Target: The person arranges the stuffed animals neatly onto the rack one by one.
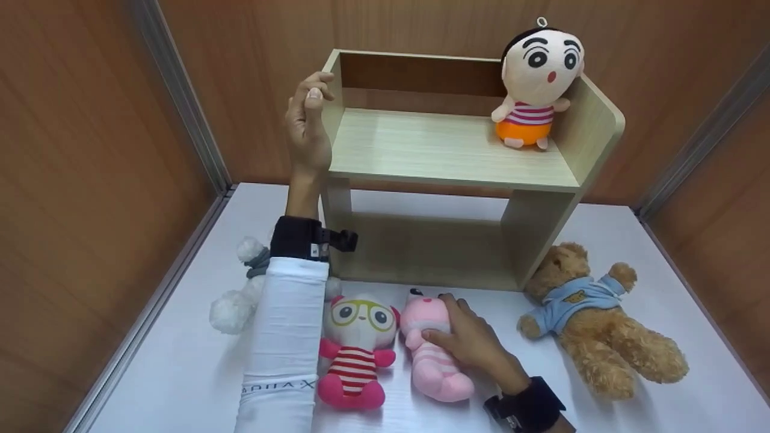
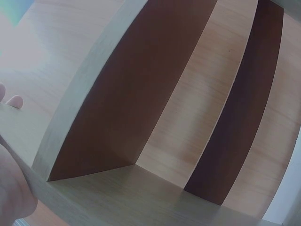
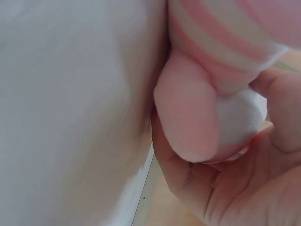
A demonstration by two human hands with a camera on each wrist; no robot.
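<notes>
My left hand (image 1: 310, 123) grips the upper left side panel of a small wooden shelf (image 1: 451, 150). In the left wrist view, fingertips (image 2: 15, 101) show over the panel, with the palm side on its other face. A pink plush toy (image 1: 436, 361) with a striped body lies on the white table, and my right hand (image 1: 472, 337) holds it around the head and upper body. The right wrist view shows the fingers curled around the pink plush toy (image 3: 188, 108). Just left of it lies a plush panda (image 1: 355, 367) with yellow glasses and a red-striped body.
On the shelf's upper level, at the right, sits a plush boy doll (image 1: 535, 90) with orange shorts. A brown teddy bear (image 1: 601, 325) in a blue shirt lies on the table (image 1: 174, 361) at the right. A white fluffy toy (image 1: 231, 310) is partly hidden behind my left sleeve.
</notes>
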